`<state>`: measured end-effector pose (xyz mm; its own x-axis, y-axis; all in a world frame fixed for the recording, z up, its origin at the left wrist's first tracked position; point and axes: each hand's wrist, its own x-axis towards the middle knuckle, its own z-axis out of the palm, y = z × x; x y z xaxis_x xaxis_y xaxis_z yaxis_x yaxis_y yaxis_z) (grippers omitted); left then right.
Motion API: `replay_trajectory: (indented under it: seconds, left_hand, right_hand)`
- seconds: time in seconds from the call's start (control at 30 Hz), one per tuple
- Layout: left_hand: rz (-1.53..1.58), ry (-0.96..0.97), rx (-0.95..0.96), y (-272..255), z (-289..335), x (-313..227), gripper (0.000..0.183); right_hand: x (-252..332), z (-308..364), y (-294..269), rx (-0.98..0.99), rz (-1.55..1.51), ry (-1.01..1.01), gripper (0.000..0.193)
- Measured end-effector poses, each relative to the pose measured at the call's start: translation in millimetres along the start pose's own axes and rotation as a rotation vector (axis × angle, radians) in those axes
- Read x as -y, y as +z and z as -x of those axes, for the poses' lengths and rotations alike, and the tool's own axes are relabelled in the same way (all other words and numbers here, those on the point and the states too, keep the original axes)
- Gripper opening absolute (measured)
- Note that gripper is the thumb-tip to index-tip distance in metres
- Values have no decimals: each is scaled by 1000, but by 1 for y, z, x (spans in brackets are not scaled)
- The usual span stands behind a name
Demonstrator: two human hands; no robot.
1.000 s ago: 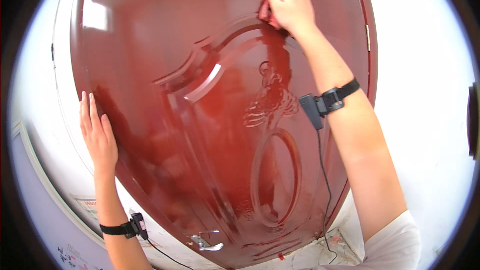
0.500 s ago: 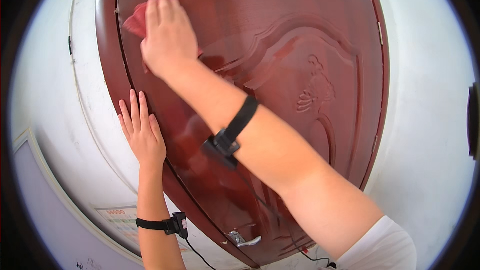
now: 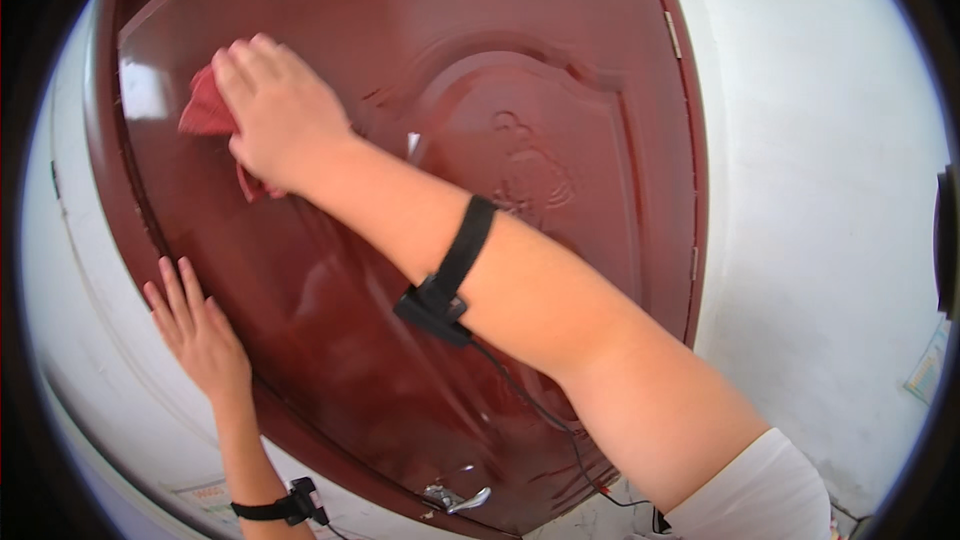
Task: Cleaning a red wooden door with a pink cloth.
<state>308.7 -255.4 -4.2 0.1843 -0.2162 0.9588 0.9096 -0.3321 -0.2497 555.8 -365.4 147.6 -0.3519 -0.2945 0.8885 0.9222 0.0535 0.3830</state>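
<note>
My right hand (image 3: 283, 118) presses a red cloth (image 3: 208, 108) against the upper left part of a dark red door (image 3: 390, 270). The cloth sticks out past the fingers and below the palm. Lower on the left, my left hand (image 3: 203, 340) lies with fingers spread on the door frame (image 3: 122, 180) and the white wall beside it, holding nothing. Raised curved moulding and a carved figure (image 3: 530, 160) decorate the door's panel. A silver door handle (image 3: 458, 500) shows at the bottom.
White wall (image 3: 820, 140) borders the door on the right, with metal hinges (image 3: 672, 35) along that edge. Black straps with small boxes (image 3: 440, 305) sit on both forearms, and a thin cable (image 3: 520, 400) hangs from the right one. A printed sheet (image 3: 930, 365) is at far right.
The view has shifted, so the door and left hand appear further left and lower. My right hand, still on the cloth, has moved down along the door's left side.
</note>
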Motion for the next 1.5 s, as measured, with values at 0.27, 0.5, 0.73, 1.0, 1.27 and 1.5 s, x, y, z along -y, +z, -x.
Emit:
replay_trajectory:
  seconds: [0.27, 0.5, 0.73, 1.0, 1.27, 1.5]
  left_hand:
    - [-34, 55, -35, 9, 2, 20, 52]
    - [-14, 56, -30, 9, 0, 14, 53]
    - [-71, 26, -1, 5, 6, 21, 54]
    - [-19, 2, -55, 0, 5, 12, 52]
    - [121, -61, -57, 6, 3, -6, 55]
    - [377, -120, -30, 3, -4, -22, 56]
  right_hand:
    - [-207, 46, -164, -57, 173, 211, 74]
    - [-374, 99, -342, 58, 257, 217, 68]
    - [-405, 148, -404, 21, 302, 339, 53]
    - [-295, 105, -362, 49, -274, 560, 57]
    - [-172, 18, -226, 148, 288, 36, 72]
    - [-31, -21, -81, 97, 279, -3, 72]
